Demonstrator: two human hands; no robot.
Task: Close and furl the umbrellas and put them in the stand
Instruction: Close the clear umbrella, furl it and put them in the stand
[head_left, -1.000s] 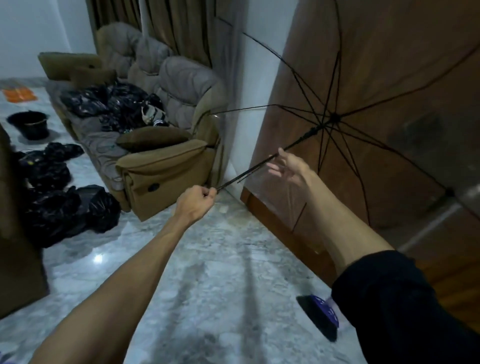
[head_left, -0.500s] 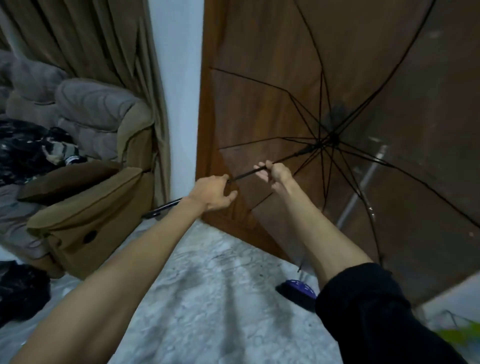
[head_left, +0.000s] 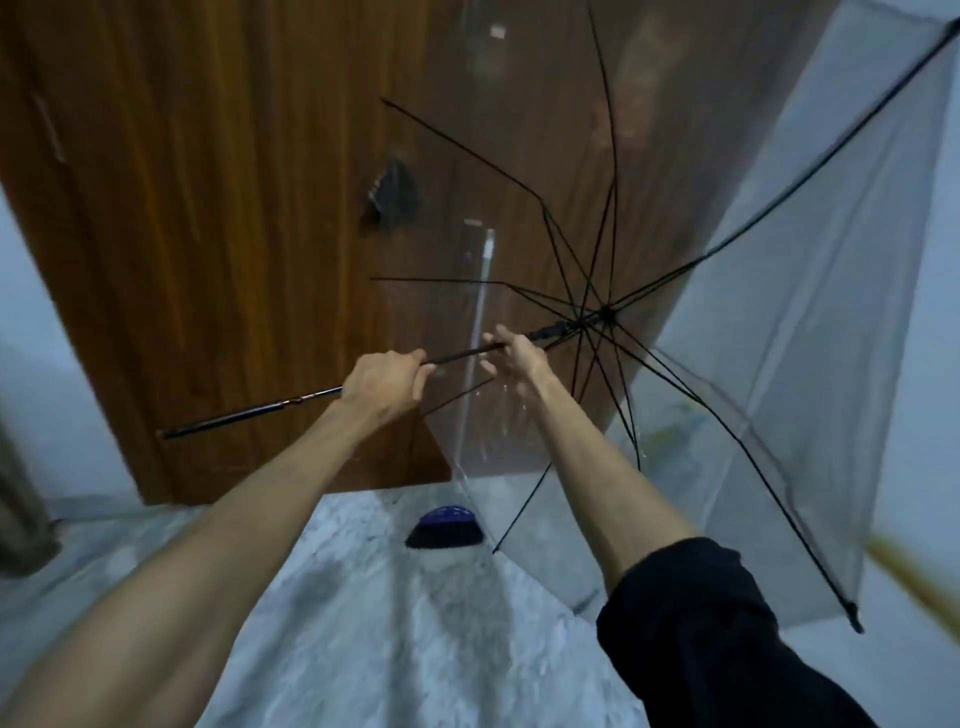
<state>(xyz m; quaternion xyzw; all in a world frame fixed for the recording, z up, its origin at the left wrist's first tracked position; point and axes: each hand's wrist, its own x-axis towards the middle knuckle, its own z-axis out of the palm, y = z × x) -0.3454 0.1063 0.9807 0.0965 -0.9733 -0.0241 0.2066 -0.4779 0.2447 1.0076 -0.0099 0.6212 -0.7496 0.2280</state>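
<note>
A transparent umbrella (head_left: 779, 405) with black ribs is open in front of me, its canopy facing away toward the door. Its thin black shaft (head_left: 249, 413) runs from lower left up to the hub at centre right. My left hand (head_left: 384, 387) grips the shaft at mid length. My right hand (head_left: 511, 358) holds the shaft a little farther up, just below the black runner (head_left: 553, 330). No stand is in view.
A brown wooden door (head_left: 208, 234) stands straight ahead, with pale walls on either side. A small dark object with a purple top (head_left: 444, 530) lies on the marble floor (head_left: 363, 623) near the door. A yellowish stick edge shows at the far right.
The view has swung right from the sofa to the door. Both hands have shifted up the shaft, and the right hand has gone from loose to holding it near the runner.
</note>
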